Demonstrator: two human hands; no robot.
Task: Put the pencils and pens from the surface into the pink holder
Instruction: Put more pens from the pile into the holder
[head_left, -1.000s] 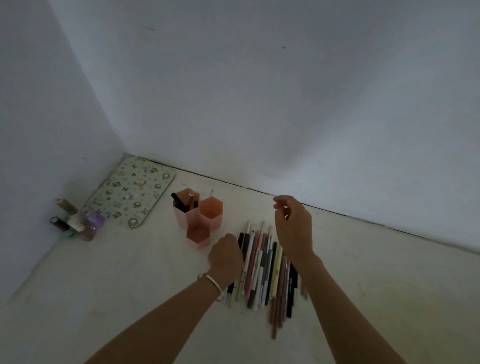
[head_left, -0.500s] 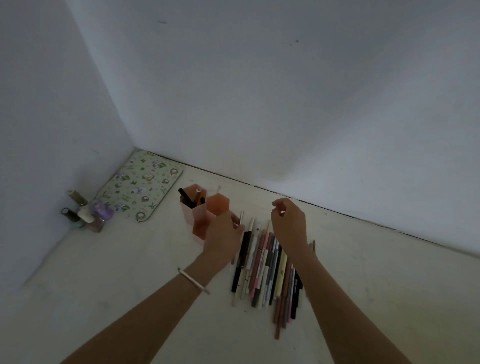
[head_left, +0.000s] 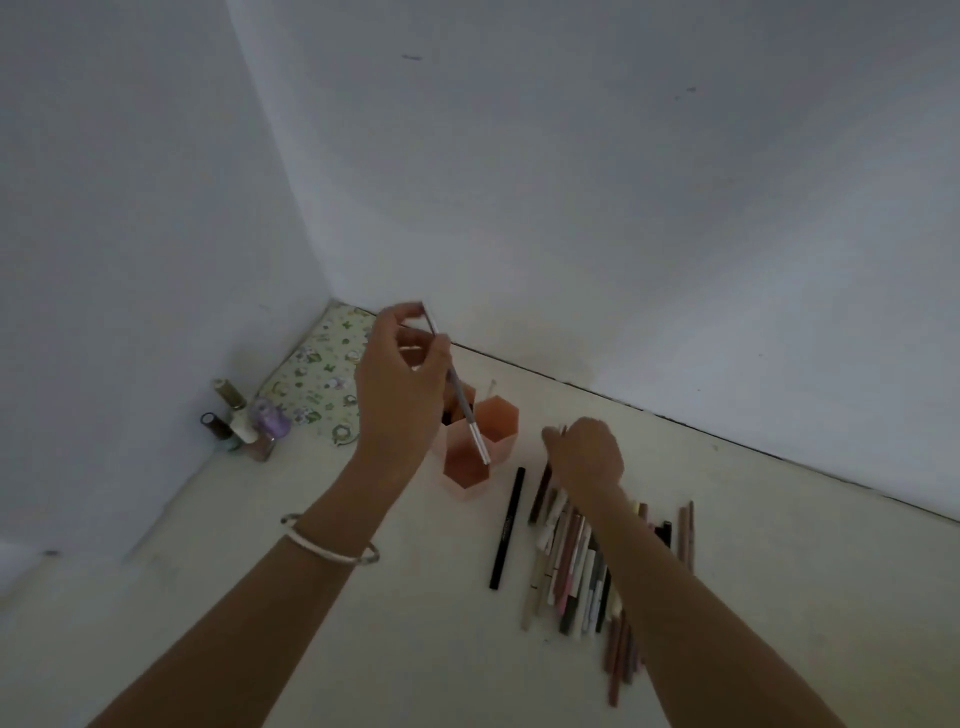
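Observation:
The pink holder (head_left: 500, 422) is a cluster of hexagonal cups on the pale surface near the wall corner; its back cup holds a few dark pens. My left hand (head_left: 400, 384) is raised over it, gripping a thin silver-grey pen (head_left: 463, 405) that slants down toward the front cup. My right hand (head_left: 587, 454) rests fingers-down on the far end of the row of pens and pencils (head_left: 576, 566); whether it grips one is hidden. One black pen (head_left: 506, 527) lies apart, left of the row.
A patterned green mat (head_left: 322, 374) lies in the wall corner. Several small bottles (head_left: 244, 423) stand left of the holder against the left wall. White walls close the back and left.
My left hand has lifted from the row up over the holder with the silver-grey pen. My right hand has dropped onto the top of the row. The view has shifted closer.

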